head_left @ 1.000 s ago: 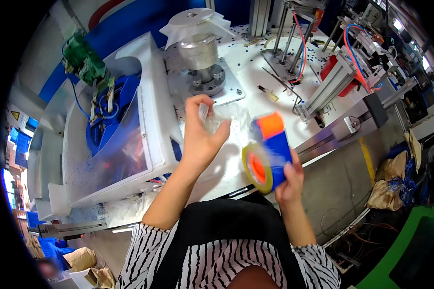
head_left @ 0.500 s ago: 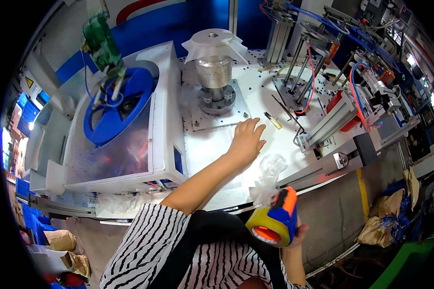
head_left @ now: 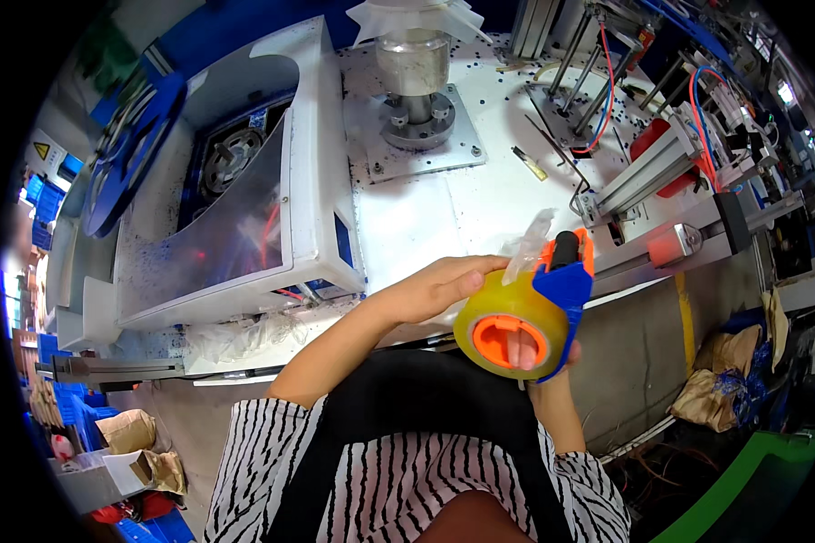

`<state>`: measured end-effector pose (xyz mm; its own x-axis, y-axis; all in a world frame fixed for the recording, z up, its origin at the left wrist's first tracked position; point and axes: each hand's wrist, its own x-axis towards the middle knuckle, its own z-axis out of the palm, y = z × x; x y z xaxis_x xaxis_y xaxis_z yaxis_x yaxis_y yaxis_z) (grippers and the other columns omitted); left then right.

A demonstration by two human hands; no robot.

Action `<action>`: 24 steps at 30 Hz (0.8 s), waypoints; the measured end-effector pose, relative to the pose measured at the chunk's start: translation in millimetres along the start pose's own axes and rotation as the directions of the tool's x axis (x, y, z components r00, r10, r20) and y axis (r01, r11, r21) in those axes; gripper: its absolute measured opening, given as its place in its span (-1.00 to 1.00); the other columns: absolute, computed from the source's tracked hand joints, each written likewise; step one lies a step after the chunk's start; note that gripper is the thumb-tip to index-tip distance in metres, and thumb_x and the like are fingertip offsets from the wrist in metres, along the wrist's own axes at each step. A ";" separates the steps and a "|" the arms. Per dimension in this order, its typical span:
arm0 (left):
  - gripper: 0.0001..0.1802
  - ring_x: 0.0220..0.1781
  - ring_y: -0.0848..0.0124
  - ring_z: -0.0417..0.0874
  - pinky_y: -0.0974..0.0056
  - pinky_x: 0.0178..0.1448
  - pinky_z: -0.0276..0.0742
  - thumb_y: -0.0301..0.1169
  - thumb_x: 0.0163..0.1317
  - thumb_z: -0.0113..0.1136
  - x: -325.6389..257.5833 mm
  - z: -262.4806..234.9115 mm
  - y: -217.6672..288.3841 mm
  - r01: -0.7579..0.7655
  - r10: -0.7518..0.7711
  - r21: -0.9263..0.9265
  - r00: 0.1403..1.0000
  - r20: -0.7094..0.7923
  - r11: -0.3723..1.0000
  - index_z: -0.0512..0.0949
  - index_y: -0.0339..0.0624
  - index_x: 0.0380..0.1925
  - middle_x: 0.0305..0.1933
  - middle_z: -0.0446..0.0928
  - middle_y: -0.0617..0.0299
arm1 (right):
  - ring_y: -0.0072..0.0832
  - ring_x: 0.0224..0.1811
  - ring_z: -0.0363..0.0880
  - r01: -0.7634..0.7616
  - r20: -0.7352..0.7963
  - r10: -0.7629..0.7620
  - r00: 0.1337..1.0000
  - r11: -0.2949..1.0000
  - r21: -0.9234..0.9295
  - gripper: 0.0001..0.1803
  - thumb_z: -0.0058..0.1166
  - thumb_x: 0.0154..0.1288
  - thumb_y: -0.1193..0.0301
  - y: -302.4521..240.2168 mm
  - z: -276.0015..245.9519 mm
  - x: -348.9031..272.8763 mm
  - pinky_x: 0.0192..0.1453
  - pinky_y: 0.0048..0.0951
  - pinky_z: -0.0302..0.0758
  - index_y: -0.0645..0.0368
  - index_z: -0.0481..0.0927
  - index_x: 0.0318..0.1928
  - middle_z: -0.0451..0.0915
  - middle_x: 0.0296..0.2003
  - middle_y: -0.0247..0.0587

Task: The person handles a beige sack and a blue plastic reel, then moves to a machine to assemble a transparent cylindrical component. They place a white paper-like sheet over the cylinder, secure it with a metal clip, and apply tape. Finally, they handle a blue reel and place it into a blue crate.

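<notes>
My right hand (head_left: 570,353) holds a tape dispenser (head_left: 563,288) with a blue body, orange parts and a black handle-like piece. Fingers show through the orange core of its yellowish roll of packing tape (head_left: 478,312). At the top of that roll is my left hand (head_left: 439,288), its fingers drawn together and the fingertips partly hidden behind the tape. A loose clear strip of tape (head_left: 527,246) sticks up beside them. Beyond the hands, a metal pedestal (head_left: 414,68) on a bolted plate carries a white sheet with pointed edges (head_left: 412,18).
At left stands a white machine housing (head_left: 312,181) with a round opening; a blue spoked wheel (head_left: 136,154) hangs tilted beside it. Metal rods, a frame arm (head_left: 652,172) and air hoses occupy the right. A lighter-like piece (head_left: 530,164) and small dark beads lie on the white table (head_left: 417,213).
My left hand has come back from the table to the tape roll. The dispenser has risen and turned. The blue wheel has swung left, uncovering the housing's opening. The view has tilted down.
</notes>
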<state>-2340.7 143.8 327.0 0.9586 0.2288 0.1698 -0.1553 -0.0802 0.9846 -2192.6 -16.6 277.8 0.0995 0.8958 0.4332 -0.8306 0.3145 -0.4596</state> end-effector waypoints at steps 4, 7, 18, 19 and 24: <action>-0.40 0.31 0.28 0.32 0.20 0.36 0.20 -0.03 0.42 -0.23 -4.4 -7.6 2.0 -0.065 0.071 0.041 0.981 -0.182 0.997 0.30 -0.26 0.25 0.29 0.33 0.06 | -0.42 -0.38 0.63 0.011 0.132 -0.019 0.991 0.998 0.057 -0.07 0.29 0.04 -0.07 -7.2 -5.9 14.9 -0.15 -0.49 0.52 0.35 0.27 0.23 0.65 -0.39 -0.15; -0.26 0.32 0.27 0.32 0.10 0.37 0.19 0.11 0.31 -0.07 -2.1 -9.9 23.3 -0.137 0.161 0.109 0.952 -0.260 0.985 0.26 -0.28 0.26 0.27 0.32 0.08 | -0.40 -0.38 0.64 0.022 0.131 -0.024 0.991 1.000 0.010 -0.05 0.31 0.02 -0.05 -15.2 -8.5 14.3 -0.16 -0.48 0.55 0.36 0.25 0.24 0.65 -0.34 -0.12; -0.82 -0.28 0.23 0.60 0.28 -0.15 0.49 -0.56 0.13 0.15 31.5 -21.9 20.1 -0.021 0.362 0.607 0.819 -0.445 0.794 0.56 -0.21 -0.23 -0.26 0.57 0.08 | -0.37 -0.37 0.65 0.126 -0.128 -0.140 0.982 0.986 -0.111 -0.09 0.35 -0.05 0.03 -31.3 16.6 3.8 -0.19 -0.46 0.57 0.42 0.31 0.16 0.65 -0.32 -0.05; -0.85 -0.36 0.20 0.60 0.28 -0.25 0.50 -0.59 0.11 0.13 37.5 -25.2 12.9 0.059 0.461 0.693 0.706 -0.538 0.719 0.56 -0.22 -0.28 -0.29 0.56 0.06 | -0.37 -0.37 0.65 0.130 -0.153 -0.149 0.977 0.983 -0.131 -0.10 0.36 -0.06 0.04 -33.8 18.8 -1.6 -0.20 -0.46 0.57 0.43 0.31 0.16 0.65 -0.32 -0.05; -0.77 -0.31 0.15 0.64 0.19 -0.16 0.52 -0.48 0.23 0.06 86.0 -26.1 0.0 0.223 0.234 0.457 0.625 -0.745 0.861 0.53 -0.22 -0.11 -0.22 0.58 -0.04 | -0.36 -0.36 0.66 0.126 -0.232 -0.173 0.957 0.971 -0.203 -0.12 0.37 -0.09 0.08 -44.1 27.4 -19.9 -0.21 -0.45 0.58 0.46 0.34 0.12 0.64 -0.31 -0.02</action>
<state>-2264.5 188.8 342.6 0.3845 0.8469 0.3672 0.1897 -0.4618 0.8665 -2173.0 -56.9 310.8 0.3663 0.8760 0.3138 -0.6825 0.4821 -0.5493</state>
